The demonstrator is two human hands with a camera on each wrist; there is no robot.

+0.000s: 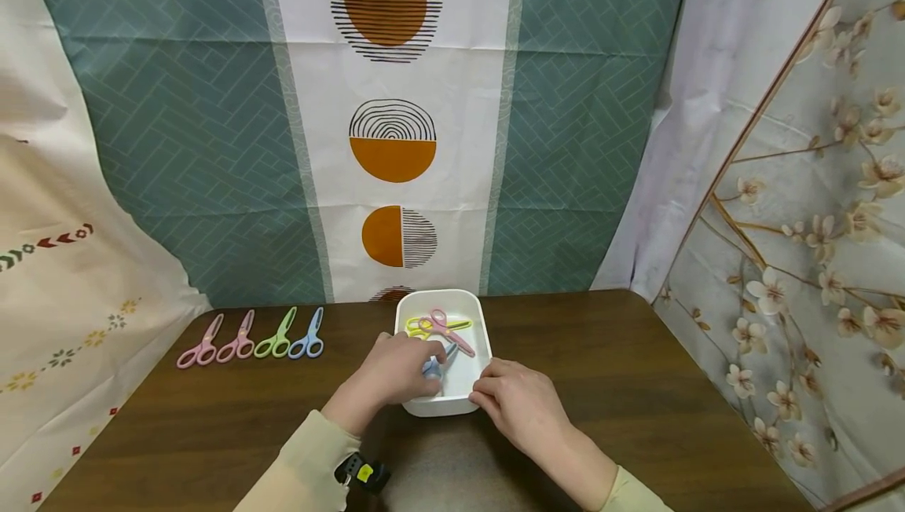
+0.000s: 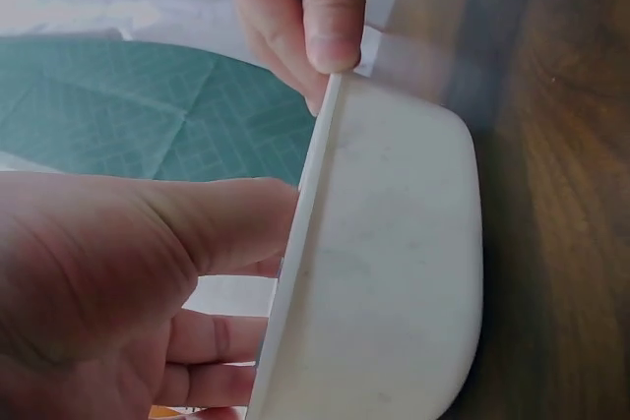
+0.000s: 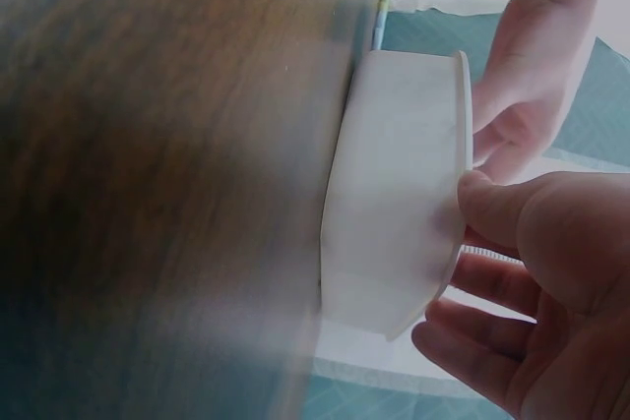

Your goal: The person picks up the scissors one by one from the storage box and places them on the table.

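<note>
A white plastic tray (image 1: 463, 394) stands on the table in front of me. My left hand (image 1: 399, 367) reaches over its left side, thumb and fingers around the handles of a pair of blue scissors (image 1: 431, 368); I cannot tell whether they grip it. In the left wrist view the tray's wall (image 2: 394, 243) hides those fingertips. My right hand (image 1: 519, 402) pinches the rim at the near right corner, its thumb against the outside in the right wrist view. Pink scissors (image 1: 445, 330) lie across yellow-green scissors (image 1: 459, 324) toward the tray's far end.
At the table's far left, two pink scissors (image 1: 205, 351) (image 1: 240, 345), green scissors (image 1: 278, 339) and blue scissors (image 1: 311, 339) lie in a row, blades pointing away. A patterned curtain (image 1: 396, 182) hangs behind the dark wooden table (image 1: 601, 355).
</note>
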